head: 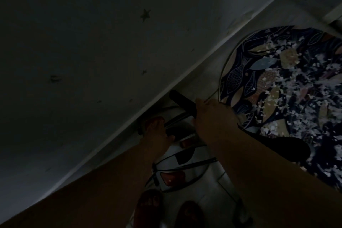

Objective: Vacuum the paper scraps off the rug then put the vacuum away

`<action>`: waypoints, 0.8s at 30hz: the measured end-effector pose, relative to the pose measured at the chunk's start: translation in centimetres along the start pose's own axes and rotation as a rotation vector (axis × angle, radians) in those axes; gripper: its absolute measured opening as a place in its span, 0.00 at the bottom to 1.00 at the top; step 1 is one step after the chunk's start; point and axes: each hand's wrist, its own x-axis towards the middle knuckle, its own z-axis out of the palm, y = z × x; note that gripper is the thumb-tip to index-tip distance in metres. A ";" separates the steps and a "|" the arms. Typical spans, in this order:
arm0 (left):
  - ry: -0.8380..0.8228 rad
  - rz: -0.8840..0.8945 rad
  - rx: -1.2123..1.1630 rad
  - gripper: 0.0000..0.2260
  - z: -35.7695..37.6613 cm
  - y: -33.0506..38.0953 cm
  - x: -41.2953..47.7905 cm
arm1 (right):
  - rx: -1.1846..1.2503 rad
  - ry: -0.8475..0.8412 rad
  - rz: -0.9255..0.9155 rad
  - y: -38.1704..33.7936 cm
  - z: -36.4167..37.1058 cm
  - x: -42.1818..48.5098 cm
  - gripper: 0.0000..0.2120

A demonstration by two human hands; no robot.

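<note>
The scene is very dark. A white canister vacuum [177,164] with red parts stands on the floor against the wall, just in front of my feet. My right hand [209,114] grips the vacuum's black tube [182,102], which sticks up and to the left. My left hand [157,131] reaches down to the vacuum's top beside a dark hose; its fingers curl there, and what they hold is too dim to tell. To the right lies a round dark rug [246,79] with a fish and leaf pattern, strewn with several white paper scraps [303,79].
A pale wall [92,52] with small star marks fills the left and runs diagonally along a white baseboard [203,55]. My feet in red sandals [149,205] stand on light floor tiles below the vacuum. A cord loops over the vacuum body.
</note>
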 end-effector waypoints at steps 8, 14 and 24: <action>-0.090 -0.059 -0.097 0.35 0.8 -1.4 2.6 | -0.147 0.122 -0.092 -0.9 1.5 0.4 0.15; -0.154 -0.133 -0.029 0.37 1.5 -1.6 4.0 | -0.225 0.096 -0.028 -1.7 2.9 1.0 0.15; -0.333 -0.244 0.023 0.49 2.8 -2.9 7.0 | 0.012 0.185 -0.083 -1.9 3.1 0.8 0.10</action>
